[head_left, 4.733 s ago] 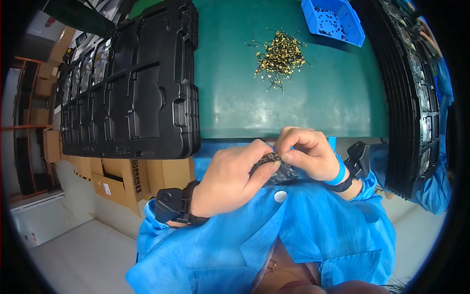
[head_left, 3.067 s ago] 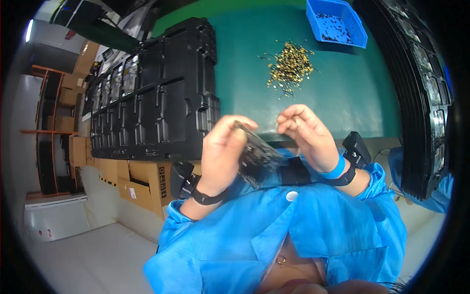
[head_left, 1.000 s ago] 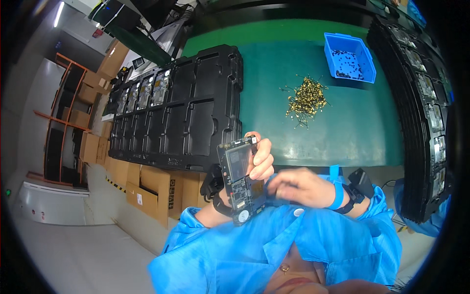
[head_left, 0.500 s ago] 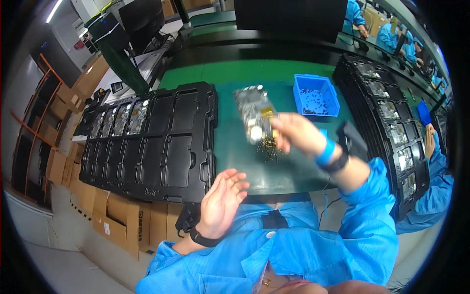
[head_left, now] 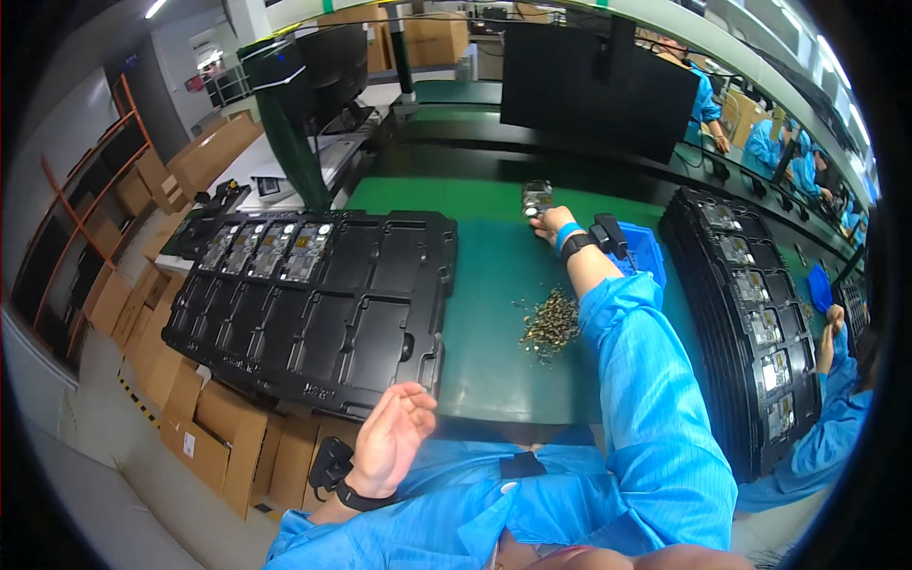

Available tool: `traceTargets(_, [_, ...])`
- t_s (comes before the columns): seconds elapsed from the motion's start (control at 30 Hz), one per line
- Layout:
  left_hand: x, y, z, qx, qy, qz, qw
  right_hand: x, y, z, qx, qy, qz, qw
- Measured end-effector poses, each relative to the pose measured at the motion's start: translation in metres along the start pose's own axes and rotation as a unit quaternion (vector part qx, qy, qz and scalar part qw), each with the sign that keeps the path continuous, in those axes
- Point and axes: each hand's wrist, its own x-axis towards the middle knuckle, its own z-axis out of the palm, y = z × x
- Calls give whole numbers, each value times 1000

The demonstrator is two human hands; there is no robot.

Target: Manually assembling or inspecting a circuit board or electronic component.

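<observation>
far across the green bench [head_left: 494,313], the right hand [head_left: 549,224] is stretched out at full reach, fingers closed around a small circuit board module [head_left: 536,199] that sits at the back edge of the mat, just short of the dark raised ledge [head_left: 494,163]. a blue wristband [head_left: 567,233] and a black strap device [head_left: 604,237] ride on that wrist. the left hand [head_left: 391,439] hangs near the body at the front edge of the bench, palm open, fingers loosely curled, gripping nothing. between the two arms lies a heap of small brass-coloured parts [head_left: 549,323], close beside the right sleeve. a blue bin [head_left: 652,263] peeks out behind the forearm. left of the heap sits a wide black tray [head_left: 313,304], its far pockets filled with boards. another stack of black trays [head_left: 750,313] stands at the right, with a co-worker's hand [head_left: 830,316] beyond it.
</observation>
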Motion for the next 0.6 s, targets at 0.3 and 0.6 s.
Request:
traceTargets(0.3, [-16, 73, -6, 264, -34, 17, 964, -163, -33, -34, -139, -191, -152, 960])
traceTargets(0.6, [144, 231, -113, 884, 256, 83, 382, -316, 13, -115, -354, -187, -375, 836])
